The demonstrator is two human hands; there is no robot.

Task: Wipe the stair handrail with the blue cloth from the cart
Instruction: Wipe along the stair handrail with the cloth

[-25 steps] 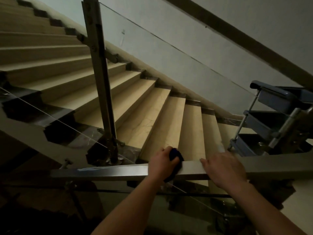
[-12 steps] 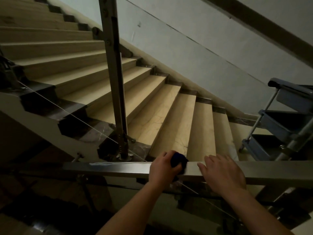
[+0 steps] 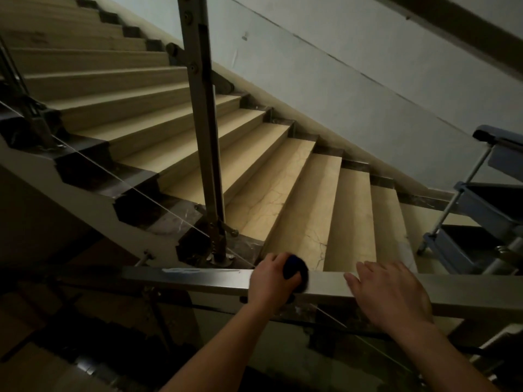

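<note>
1. Two hands on the handrail (image 3: 198,278), side by side on its level run.
2. Left hand (image 3: 270,278): fingers curled round the bunched blue cloth (image 3: 295,268), pressing it onto the rail's top face, likely for firm rubbing.
3. Right hand (image 3: 387,292): laid flat, fingers loosely straight, holding nothing, resting on the rail just beside the cloth, probably as a brace.
4. Cart (image 3: 486,210) parked at far right, well apart from the cloth.
5. Against a second ago: cloth hand nearer the pale smear (image 3: 181,270) and the upright post (image 3: 202,137), with the right hand trailing at much the same gap.
</note>
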